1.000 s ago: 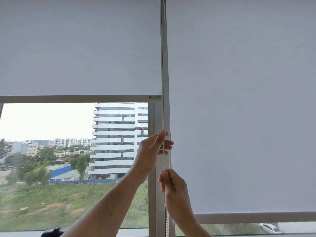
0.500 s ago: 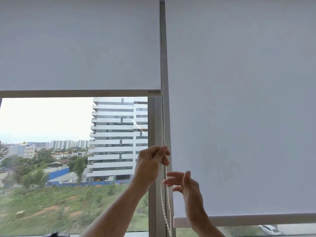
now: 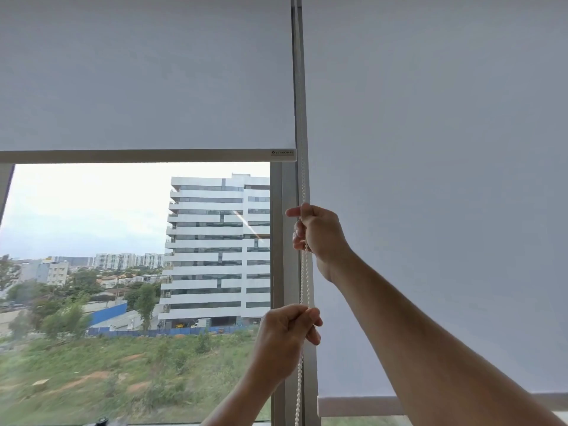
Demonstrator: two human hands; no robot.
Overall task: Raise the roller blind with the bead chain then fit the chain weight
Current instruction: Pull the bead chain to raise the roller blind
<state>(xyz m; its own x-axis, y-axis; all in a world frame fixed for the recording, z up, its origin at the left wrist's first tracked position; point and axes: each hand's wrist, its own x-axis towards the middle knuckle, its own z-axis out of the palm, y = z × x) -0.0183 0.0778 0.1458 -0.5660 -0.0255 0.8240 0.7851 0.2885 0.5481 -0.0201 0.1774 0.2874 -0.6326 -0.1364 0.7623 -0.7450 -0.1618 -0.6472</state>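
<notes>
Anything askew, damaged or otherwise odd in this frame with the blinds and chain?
Nothing stands out. Both hands, right hand above left hand, grip the bead chain, which hangs straight along the frame. The left blind sits level, higher than the right blind. No chain weight is visible.

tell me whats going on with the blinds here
A person is working the white bead chain that hangs along the window frame between two roller blinds. The right hand grips the chain higher up, the left hand grips it lower down. The left blind is partly raised, its bottom bar well above the view outside, while the right blind hangs far lower. No chain weight is in view.
</notes>
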